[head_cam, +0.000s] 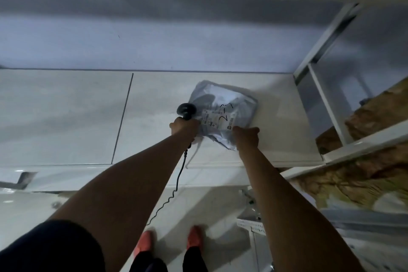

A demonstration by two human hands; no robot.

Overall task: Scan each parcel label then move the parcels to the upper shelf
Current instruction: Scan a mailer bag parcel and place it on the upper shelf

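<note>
Grey plastic film wraps the parcel, which lies flat on the white shelf just right of the frame's centre. Its label faces up, so the print and a handwritten mark can be read from above. The right hand has its fingers curled over the parcel's near corner and pinches the film, probably to stop the slack bag sliding and to keep the label flat. The left hand is wrapped round the handle of the black scanner. The scanner's head sits at the label's left edge, touching or just beside it; I cannot tell which. Its coiled cable hangs toward the lower centre, slack enough not to drag. Scanning looks like the step in hand. Whether this board is the upper shelf I cannot tell.
</note>
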